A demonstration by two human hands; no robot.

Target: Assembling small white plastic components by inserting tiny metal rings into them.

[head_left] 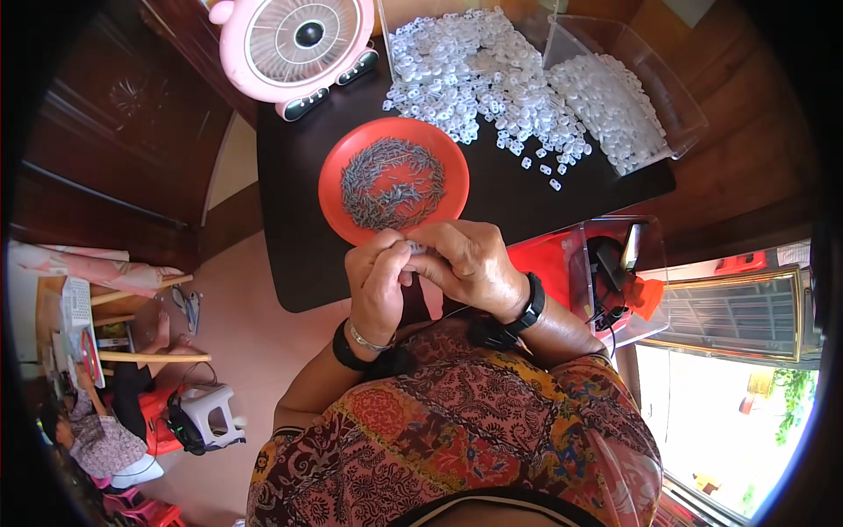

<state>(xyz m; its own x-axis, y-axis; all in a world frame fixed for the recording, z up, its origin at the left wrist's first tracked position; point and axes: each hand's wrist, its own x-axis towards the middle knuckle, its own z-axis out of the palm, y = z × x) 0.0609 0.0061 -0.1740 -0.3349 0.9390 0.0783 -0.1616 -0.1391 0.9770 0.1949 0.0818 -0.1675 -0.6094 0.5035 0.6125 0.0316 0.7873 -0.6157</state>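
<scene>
White piece (416,248) sits between left hand (378,281) and right hand (474,263), both hands pinching it.

small white piece (415,249) between left hand (378,283) and right hand (474,266)

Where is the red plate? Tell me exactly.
In the head view, the red plate sits on the dark table, slightly left of centre, between the pink fan and the left hand, with the white pieces to its upper right.
</scene>
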